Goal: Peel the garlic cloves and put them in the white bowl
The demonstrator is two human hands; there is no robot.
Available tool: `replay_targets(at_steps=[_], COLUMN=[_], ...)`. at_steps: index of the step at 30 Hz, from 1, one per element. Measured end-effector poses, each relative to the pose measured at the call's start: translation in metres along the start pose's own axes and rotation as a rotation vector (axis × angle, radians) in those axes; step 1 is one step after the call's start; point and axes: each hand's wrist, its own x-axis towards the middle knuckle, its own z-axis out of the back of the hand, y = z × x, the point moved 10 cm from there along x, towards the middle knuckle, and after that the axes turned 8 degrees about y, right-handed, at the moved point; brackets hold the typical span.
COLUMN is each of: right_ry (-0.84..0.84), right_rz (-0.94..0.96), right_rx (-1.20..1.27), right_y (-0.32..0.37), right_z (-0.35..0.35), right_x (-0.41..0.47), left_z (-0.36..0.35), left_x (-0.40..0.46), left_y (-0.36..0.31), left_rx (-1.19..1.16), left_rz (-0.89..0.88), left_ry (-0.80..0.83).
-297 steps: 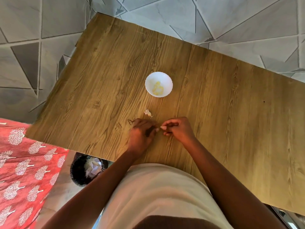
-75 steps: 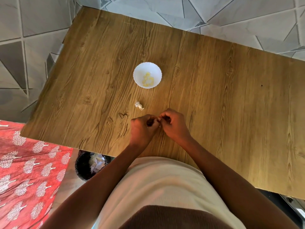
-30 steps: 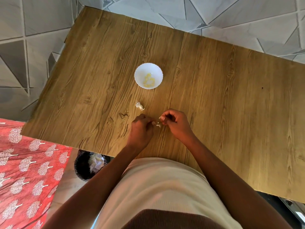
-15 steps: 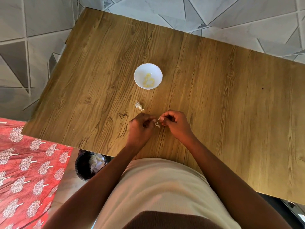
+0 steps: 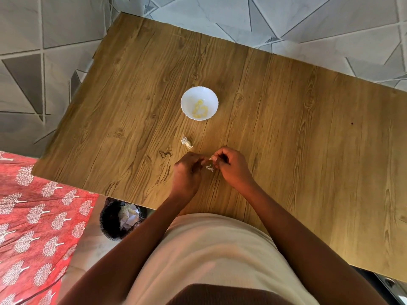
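Garlic clove (image 5: 208, 160), small and papery-skinned, is pinched between curled left hand (image 5: 187, 172) and right hand (image 5: 231, 167); scalloped white bowl (image 5: 199, 103) at twelve o'clock on wood-grain bench (image 5: 308, 128).

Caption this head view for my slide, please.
Both hands peel a garlic clove near the white bowl.

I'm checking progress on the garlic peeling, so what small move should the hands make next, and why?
Probably finish pulling the skin off. Both hands, left hand and right hand, pinch a clove between their fingertips, and a white shred of skin hangs just below it, so the clove looks only partly peeled. The white bowl already holds peeled cloves and sits straight ahead for the drop afterwards.
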Motion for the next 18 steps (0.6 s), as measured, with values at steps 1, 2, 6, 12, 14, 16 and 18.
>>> replay_targets(at_steps=[1,2,6,12,14,16,18], right_ry=[-0.013,-0.019,0.027,0.023,0.021,0.048,0.053], right_rz=[0.029,0.067,0.181,0.136,0.113,0.12,0.137], right_rx=[-0.046,-0.105,-0.283,-0.347,-0.31,-0.284,-0.277], right_y=[0.006,0.015,0.043,0.043,0.041,0.04,0.037], right_z=[0.002,0.004,-0.004,-0.014,-0.01,-0.009,-0.007], right_x=[0.003,0.008,0.04,0.063,0.062,0.06,0.056], left_z=[0.001,0.0,-0.006,0.0,0.0,-0.001,-0.004], left_x=[-0.002,-0.005,-0.017,-0.027,-0.027,-0.026,-0.028], left_y=[0.0,0.002,0.01,0.012,0.013,0.012,0.007], left_rx=[0.039,0.087,0.227,0.218,0.214,0.221,0.238], left_rz=[-0.007,-0.02,-0.079,-0.147,-0.135,-0.139,-0.17], left_ry=[-0.01,-0.008,0.046,0.032,0.031,0.034,0.048])
